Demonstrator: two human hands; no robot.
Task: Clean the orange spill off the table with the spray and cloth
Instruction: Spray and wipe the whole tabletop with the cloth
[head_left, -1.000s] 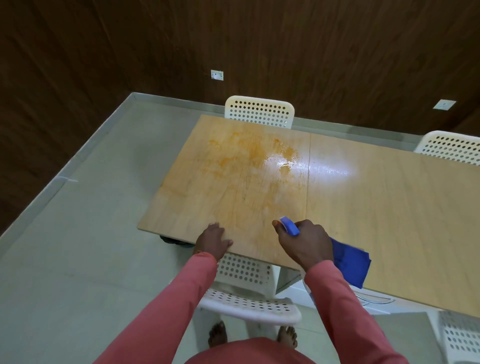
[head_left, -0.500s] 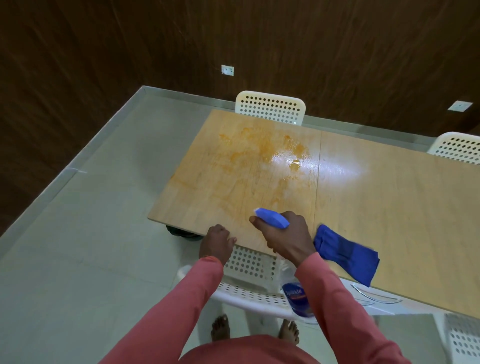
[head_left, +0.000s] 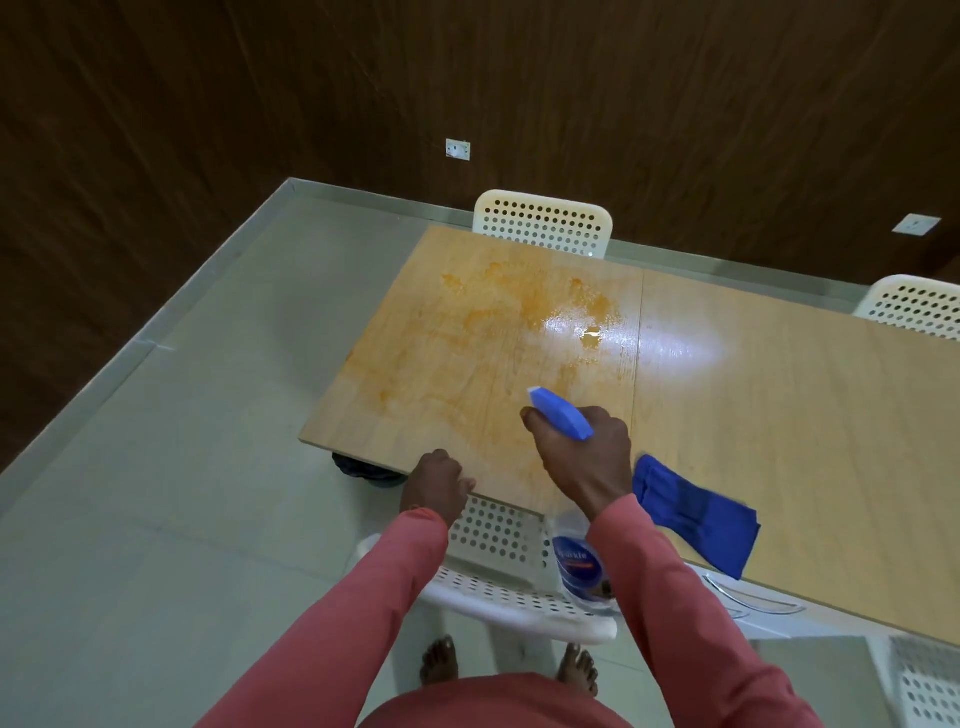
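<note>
An orange spill (head_left: 498, 322) is smeared over the left half of the light wooden table (head_left: 779, 415), with a wet puddle near the seam. My right hand (head_left: 582, 457) grips a spray bottle (head_left: 579, 564) by its blue trigger head (head_left: 558, 413), nozzle aimed at the spill; the clear body with a blue label hangs below the wrist. My left hand (head_left: 436, 486) rests on the table's near edge with its fingers curled. A blue cloth (head_left: 696, 512) lies on the table just right of my right wrist.
A white perforated chair (head_left: 498, 571) stands under the near edge in front of my bare feet. Another white chair (head_left: 543, 221) sits at the far side, a third (head_left: 914, 306) at the far right. Dark wood walls surround a pale floor.
My right hand has lifted the spray bottle up off the table edge and forward over the tabletop. The cloth now lies uncovered beside the wrist. My left hand stayed on the edge.
</note>
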